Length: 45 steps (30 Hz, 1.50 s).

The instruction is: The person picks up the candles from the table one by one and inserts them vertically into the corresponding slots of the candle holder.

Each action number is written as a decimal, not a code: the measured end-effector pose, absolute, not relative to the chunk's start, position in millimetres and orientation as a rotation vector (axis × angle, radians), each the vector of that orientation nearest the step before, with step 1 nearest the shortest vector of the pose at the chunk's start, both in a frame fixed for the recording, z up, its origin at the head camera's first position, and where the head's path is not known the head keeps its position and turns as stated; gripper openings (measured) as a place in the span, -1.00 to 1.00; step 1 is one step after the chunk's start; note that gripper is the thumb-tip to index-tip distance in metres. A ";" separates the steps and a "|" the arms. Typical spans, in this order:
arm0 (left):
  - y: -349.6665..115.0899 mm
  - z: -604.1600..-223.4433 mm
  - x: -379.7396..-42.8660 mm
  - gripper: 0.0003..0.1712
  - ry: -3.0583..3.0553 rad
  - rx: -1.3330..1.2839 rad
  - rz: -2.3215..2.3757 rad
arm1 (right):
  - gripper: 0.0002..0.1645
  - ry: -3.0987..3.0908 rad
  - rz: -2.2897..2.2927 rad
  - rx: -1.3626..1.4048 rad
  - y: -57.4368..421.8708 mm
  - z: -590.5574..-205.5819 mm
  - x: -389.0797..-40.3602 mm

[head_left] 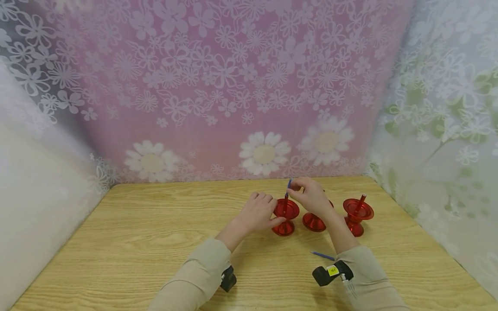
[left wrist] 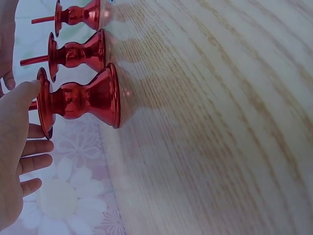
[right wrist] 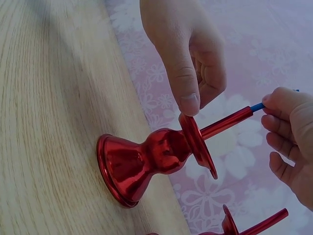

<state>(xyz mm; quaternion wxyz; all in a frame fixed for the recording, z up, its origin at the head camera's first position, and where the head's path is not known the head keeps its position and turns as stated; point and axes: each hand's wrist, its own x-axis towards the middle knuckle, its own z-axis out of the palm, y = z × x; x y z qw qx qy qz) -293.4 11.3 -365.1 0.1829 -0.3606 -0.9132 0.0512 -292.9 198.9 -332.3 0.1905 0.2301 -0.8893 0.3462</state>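
Observation:
Three shiny red candlesticks, each with a dish and a thin upright tube, stand in a row. At the leftmost candlestick (head_left: 284, 227), my left hand (head_left: 256, 212) steadies the dish, thumb on the rim and fingers around its far side. Above it, my right hand (head_left: 311, 196) pinches a slim blue stick (right wrist: 257, 106) between thumb and fingertips. The stick's lower end meets the top of the red tube (right wrist: 227, 122), in line with it. Behind my right hand, the middle candlestick (head_left: 313, 222) is partly covered.
The third candlestick (head_left: 355, 226) stands farther right. Another slim blue stick (head_left: 322, 255) lies on the wooden table (head_left: 155, 242) close to my right sleeve. A pink flowered cloth (head_left: 202, 129) hangs behind the table's back edge.

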 end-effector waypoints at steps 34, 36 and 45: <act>11.7 -366.8 -291.6 -0.50 -2.561 -1.021 0.108 | -0.85 -2.520 1.194 0.592 204.3 -342.7 -290.8; 10.1 -367.2 -290.4 -0.53 -2.535 -1.023 0.087 | -0.81 -2.535 1.218 0.584 207.8 -343.7 -286.9; 12.4 -358.0 -277.7 -0.66 -2.258 -1.196 0.069 | -0.74 -2.656 1.246 0.522 232.7 -340.4 -260.4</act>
